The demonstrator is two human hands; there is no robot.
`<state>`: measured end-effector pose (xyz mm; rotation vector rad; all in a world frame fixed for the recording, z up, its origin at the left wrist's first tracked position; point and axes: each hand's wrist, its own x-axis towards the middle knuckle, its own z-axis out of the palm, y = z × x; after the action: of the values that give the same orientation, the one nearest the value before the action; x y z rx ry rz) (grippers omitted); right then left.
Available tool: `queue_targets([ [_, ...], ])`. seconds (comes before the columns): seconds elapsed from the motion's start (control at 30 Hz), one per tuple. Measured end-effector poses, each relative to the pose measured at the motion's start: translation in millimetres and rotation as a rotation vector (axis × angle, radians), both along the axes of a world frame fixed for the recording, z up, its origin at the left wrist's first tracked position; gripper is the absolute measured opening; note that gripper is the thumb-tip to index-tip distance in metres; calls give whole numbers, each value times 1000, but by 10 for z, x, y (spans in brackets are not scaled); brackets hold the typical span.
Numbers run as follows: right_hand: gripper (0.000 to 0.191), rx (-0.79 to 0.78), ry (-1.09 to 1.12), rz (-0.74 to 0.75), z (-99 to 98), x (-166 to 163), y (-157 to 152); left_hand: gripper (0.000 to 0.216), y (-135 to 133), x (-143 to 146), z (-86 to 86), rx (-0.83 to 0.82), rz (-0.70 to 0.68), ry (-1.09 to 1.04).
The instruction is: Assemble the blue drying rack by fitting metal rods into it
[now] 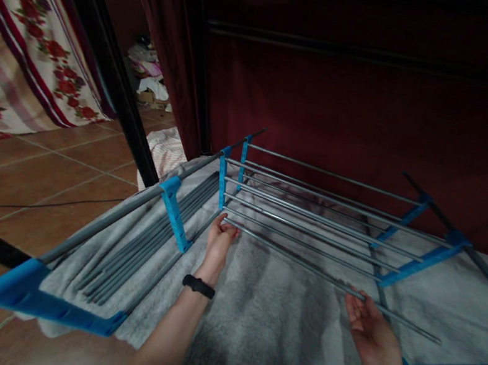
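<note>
A thin grey metal rod (288,253) runs across in front of me, sloping down to the right. My left hand (221,235) pinches it near its left end, close to a blue plastic bracket (222,179). Toward the other end, my right hand (366,320) holds the same rod between thumb and fingers, its tip sticking out past the hand. Beyond the hands stands a rack frame with several grey crossbars (314,214) spanning blue brackets on both sides. Another blue bracket (176,214) sits nearer on the left rail, with a large blue corner piece (49,296) at its front.
Several loose grey rods (151,241) lie bundled at the left on a grey blanket (264,337). Black bed posts (105,57) and a dark red curtain (354,120) bound the space. Tiled floor (101,160) and a flowered cloth (28,37) show at left.
</note>
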<state>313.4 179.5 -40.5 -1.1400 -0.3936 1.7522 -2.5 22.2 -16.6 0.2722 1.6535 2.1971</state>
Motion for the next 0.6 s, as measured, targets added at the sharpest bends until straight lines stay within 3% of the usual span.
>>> queue_targets([
  [0.17, 24, 0, -16, 12, -47, 10, 10, 36, -40, 20, 71, 162, 29, -197],
  [0.6, 21, -14, -22, 59, 1, -14, -11, 16, -26, 9, 69, 214, 9, -336],
])
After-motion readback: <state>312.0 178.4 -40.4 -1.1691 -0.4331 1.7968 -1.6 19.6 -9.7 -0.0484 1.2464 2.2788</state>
